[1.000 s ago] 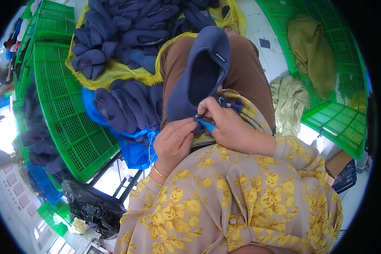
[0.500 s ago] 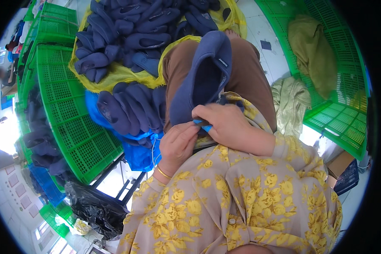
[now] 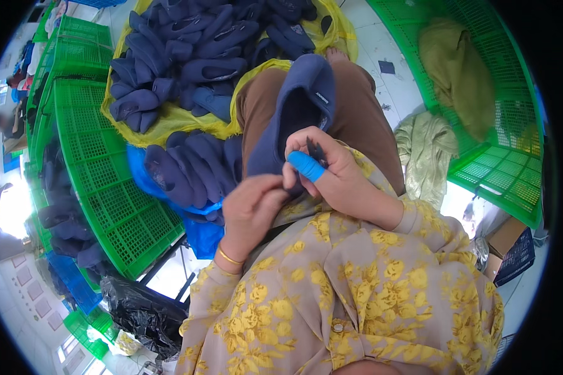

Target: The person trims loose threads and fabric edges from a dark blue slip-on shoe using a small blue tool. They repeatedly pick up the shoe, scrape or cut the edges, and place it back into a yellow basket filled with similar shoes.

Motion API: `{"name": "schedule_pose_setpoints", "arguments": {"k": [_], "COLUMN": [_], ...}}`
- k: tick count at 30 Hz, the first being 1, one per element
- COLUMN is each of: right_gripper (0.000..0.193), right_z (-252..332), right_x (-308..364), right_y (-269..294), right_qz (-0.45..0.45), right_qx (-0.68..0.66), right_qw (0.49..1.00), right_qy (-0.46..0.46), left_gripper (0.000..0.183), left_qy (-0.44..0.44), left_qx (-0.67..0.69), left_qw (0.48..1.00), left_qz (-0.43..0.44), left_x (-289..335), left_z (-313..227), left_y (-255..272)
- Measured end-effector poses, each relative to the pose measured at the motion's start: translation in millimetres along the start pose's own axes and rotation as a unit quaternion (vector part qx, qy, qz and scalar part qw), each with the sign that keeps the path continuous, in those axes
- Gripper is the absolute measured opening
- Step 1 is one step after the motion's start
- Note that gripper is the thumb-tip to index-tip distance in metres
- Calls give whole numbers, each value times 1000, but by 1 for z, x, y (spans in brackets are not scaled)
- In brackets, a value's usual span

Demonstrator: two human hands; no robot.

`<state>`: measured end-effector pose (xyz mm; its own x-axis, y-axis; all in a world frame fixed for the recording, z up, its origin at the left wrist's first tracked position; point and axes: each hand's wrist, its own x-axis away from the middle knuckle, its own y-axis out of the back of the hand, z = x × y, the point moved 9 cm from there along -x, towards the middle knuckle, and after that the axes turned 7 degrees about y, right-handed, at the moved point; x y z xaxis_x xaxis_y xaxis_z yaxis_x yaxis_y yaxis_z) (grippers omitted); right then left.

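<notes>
While a navy-blue fabric slip-on shoe (image 3: 299, 109) rests on the brown-trousered lap (image 3: 360, 109), the right hand (image 3: 344, 175) grips a small, dark, pointed tool (image 3: 316, 150); the blurred left hand (image 3: 250, 206) curls by the shoe's near end, its hold unclear. Work on this shoe seems under way; whether the navy slip-ons (image 3: 209, 70) heaped on the yellow woven sheet (image 3: 181, 128) are done or waiting, I cannot tell.

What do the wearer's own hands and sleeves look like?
Both ungloved. The left hand has a thin, smooth gold-coloured bracelet at the wrist; the right hand has a bright blue thumb wrap and no bracelet visible. Sleeves are loose, greyish-beige fabric printed with yellow flowers. No cables seen on either arm.
</notes>
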<state>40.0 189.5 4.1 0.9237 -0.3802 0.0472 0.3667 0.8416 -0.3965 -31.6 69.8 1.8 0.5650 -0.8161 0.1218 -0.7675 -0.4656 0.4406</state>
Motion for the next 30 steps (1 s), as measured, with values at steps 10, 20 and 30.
{"name": "schedule_pose_setpoints", "arguments": {"k": [10,20,30], "right_gripper": [5,8,8], "right_z": [3,38,-30], "right_x": [2,36,85], "right_y": [15,91,134], "right_qz": [-25,-181,-254], "right_qx": [33,30,-98], "right_qw": [999,982,960], "right_qy": [-11,39,-58], "left_gripper": [12,21,13], "left_qy": [-248,65,195], "left_qx": [-439,-51,28], "left_qw": [837,995,978], "left_qz": [212,47,72], "left_x": [-62,-80,-116], "left_z": [-59,-30,-27], "left_y": [-28,-73,-58]}}
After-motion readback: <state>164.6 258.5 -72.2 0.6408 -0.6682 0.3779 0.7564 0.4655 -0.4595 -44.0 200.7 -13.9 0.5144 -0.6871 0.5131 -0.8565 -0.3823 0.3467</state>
